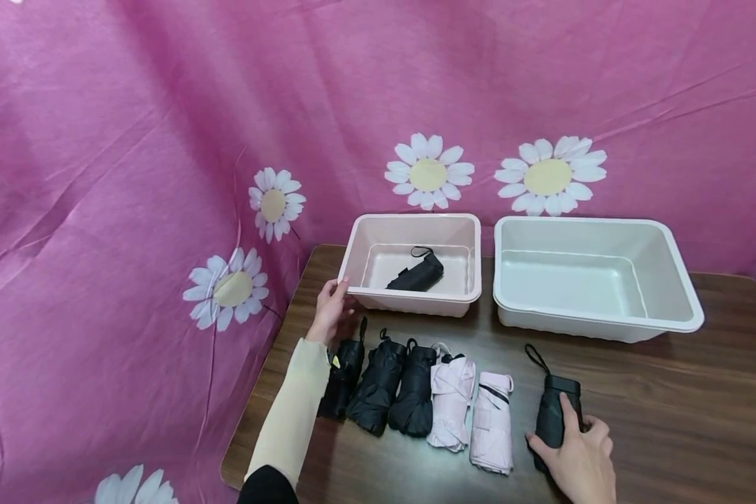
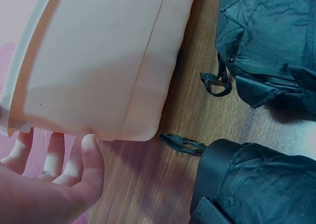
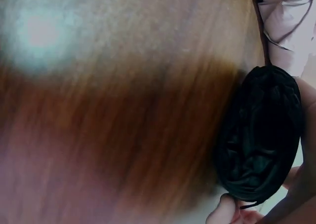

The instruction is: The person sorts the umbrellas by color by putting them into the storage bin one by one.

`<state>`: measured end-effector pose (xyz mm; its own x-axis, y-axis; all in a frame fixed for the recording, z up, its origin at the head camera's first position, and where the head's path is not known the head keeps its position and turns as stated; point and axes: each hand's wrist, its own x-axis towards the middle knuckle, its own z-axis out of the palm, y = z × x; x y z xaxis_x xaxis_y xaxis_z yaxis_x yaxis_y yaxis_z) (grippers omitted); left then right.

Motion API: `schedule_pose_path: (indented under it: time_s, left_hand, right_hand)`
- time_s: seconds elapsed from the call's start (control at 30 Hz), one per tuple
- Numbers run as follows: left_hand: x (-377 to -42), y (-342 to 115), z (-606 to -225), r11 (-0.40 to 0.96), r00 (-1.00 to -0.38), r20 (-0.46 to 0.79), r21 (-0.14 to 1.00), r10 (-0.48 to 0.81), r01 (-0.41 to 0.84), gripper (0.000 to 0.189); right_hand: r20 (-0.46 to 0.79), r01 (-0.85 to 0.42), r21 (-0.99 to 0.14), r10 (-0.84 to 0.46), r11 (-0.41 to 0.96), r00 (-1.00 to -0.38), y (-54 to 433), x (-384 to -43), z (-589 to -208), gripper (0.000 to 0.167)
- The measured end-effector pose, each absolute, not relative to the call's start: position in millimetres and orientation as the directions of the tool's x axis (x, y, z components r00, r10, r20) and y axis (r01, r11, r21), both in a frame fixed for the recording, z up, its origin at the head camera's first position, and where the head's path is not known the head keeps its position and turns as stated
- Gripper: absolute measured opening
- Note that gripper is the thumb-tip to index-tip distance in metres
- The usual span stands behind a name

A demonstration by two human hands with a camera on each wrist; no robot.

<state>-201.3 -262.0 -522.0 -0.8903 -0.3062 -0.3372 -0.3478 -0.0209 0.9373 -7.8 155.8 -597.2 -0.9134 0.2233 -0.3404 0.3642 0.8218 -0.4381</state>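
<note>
My left hand (image 1: 332,306) holds the front left corner of the smaller, pale pink bin (image 1: 416,302), its fingers curled against the outer wall in the left wrist view. Inside that bin lies a folded black umbrella (image 1: 419,274) with a wrist loop. My right hand (image 1: 578,451) grips another folded black umbrella (image 1: 549,418) at the right end of the row, thumb on one side and fingers on the other. Its loop points toward the bins. In the right wrist view the bundled end of this umbrella (image 3: 259,135) faces the camera.
Left of the gripped umbrella, two folded pink umbrellas (image 1: 492,424) and three black ones (image 1: 378,388) lie side by side on the wooden table (image 1: 642,392). A larger pale bin (image 1: 598,318) stands right of the pink one. A pink flowered cloth (image 1: 353,105) hangs behind.
</note>
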Motion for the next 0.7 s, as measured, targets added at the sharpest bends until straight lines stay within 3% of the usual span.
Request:
schedule_pose_path:
  time_s: [0.4, 0.7]
  left_hand:
    - [-200.2, -260.3, -521.9, -0.009, -0.886, -0.342, 0.934, -0.313, -0.357, 0.039]
    - [-201.0, -262.3, -522.5, -0.014, -0.884, -0.348, 0.932, -0.313, -0.362, 0.042]
  right_hand:
    - [-0.287, 0.345, -0.345, 0.251, 0.873, -0.924, 152.5, -6.3, -589.5, 0.096]
    - [-0.316, 0.341, -0.330, 0.238, 0.880, -0.918, 151.7, -11.0, -590.3, 0.103]
